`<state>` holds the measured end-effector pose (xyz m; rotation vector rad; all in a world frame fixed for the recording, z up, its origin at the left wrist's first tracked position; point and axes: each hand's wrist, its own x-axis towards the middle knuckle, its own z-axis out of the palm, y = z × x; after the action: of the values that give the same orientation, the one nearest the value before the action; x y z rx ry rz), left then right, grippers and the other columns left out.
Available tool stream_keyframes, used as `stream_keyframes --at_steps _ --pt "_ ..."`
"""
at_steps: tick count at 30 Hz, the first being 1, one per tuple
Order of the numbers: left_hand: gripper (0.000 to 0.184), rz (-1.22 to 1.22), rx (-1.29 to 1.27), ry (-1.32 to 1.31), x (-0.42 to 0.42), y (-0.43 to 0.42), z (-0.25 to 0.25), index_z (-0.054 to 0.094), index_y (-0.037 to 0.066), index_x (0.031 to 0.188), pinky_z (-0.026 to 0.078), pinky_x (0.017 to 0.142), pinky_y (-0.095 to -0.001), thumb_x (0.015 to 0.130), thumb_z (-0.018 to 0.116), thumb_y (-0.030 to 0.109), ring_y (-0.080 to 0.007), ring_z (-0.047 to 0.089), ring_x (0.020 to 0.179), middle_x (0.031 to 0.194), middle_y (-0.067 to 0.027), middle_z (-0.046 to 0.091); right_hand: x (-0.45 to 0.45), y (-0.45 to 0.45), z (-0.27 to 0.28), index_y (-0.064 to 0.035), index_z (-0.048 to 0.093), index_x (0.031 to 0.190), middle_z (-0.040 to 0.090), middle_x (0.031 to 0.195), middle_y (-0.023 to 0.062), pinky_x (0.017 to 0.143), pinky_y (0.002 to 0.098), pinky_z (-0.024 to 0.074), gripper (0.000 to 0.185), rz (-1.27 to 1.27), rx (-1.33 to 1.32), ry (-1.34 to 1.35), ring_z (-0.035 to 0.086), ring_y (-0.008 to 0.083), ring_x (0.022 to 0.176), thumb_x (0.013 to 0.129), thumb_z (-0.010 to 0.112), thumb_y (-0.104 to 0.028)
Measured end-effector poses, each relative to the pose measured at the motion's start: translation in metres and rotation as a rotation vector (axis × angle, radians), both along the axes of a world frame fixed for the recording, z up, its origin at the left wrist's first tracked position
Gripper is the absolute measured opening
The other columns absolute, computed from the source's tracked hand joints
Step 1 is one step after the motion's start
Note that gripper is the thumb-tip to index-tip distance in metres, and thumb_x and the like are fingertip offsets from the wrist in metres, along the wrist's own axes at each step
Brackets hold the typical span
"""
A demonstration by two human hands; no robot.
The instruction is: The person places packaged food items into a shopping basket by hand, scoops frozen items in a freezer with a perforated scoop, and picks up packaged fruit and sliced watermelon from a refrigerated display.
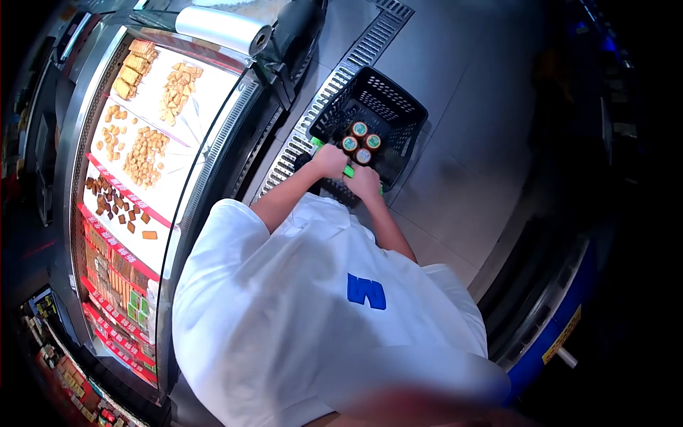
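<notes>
Both of my hands grip the green handle [348, 171] of a black shopping basket [410, 107] in front of my body. My left hand [331, 161] is wrapped round the handle's left part, and my right hand [364, 183] is closed on it a little to the right. Short green stretches of the handle show beside and between the fists. Inside the basket, several round-topped containers [360, 129] with green and pale lids stand close together on the bottom. The basket's walls are perforated with rows of holes.
Along the left runs a glass-fronted display case [206, 153] with trays of fried-looking food pieces [146, 156] and packaged goods [117, 277] lower down. A plastic film roll [222, 30] lies on top. A metal floor grate [341, 82] crosses grey tiles. A blue-edged unit [562, 320] stands at right.
</notes>
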<state>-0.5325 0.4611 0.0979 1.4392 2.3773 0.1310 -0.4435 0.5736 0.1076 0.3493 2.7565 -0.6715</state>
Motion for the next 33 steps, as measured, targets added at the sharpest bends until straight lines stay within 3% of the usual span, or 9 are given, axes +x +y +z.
stream_keyframes --at_steps 5,20,26,33 --pt "0.016 -0.054 0.049 -0.047 -0.063 0.053 -0.001 0.062 0.009 0.061 0.048 0.055 -0.0371 0.059 0.060 0.024 -0.0258 0.061 0.061 0.064 -0.0102 0.061 -0.056 0.046 -0.006 -0.0089 0.061 0.082 0.061 0.071 0.0164 0.065 0.0428 0.0473 0.030 -0.050 0.111 0.016 0.059 0.0335 0.069 0.067 0.059 -0.035" --pt "0.017 -0.117 0.111 -0.049 -0.207 0.218 -0.014 0.065 0.009 0.065 0.048 0.057 -0.0360 0.061 0.058 0.024 -0.0250 0.061 0.062 0.066 -0.0093 0.062 -0.190 0.204 -0.021 -0.0066 0.056 0.073 0.059 0.064 0.0149 0.060 0.0417 0.0462 0.024 -0.053 0.301 0.193 0.058 0.0327 0.063 0.063 0.063 -0.028" --pt "0.016 -0.071 0.065 0.007 -0.260 0.298 -0.013 0.065 0.010 0.067 0.048 0.059 -0.0353 0.064 0.058 0.024 -0.0242 0.061 0.066 0.069 -0.0088 0.063 -0.247 0.280 -0.010 -0.0068 0.056 0.077 0.060 0.068 0.0151 0.062 0.0410 0.0464 0.026 -0.074 0.299 0.172 0.058 0.0318 0.068 0.065 0.063 -0.029" --pt "0.023 0.136 -0.111 0.023 -0.316 0.389 -0.013 0.065 0.013 0.077 0.041 0.072 -0.0362 0.063 0.063 0.031 -0.0215 0.061 0.078 0.080 -0.0058 0.063 -0.317 0.370 -0.007 -0.0085 0.058 0.085 0.061 0.076 0.0140 0.067 0.0410 0.0461 0.028 -0.068 0.223 0.133 0.059 0.0315 0.073 0.065 0.063 -0.028"
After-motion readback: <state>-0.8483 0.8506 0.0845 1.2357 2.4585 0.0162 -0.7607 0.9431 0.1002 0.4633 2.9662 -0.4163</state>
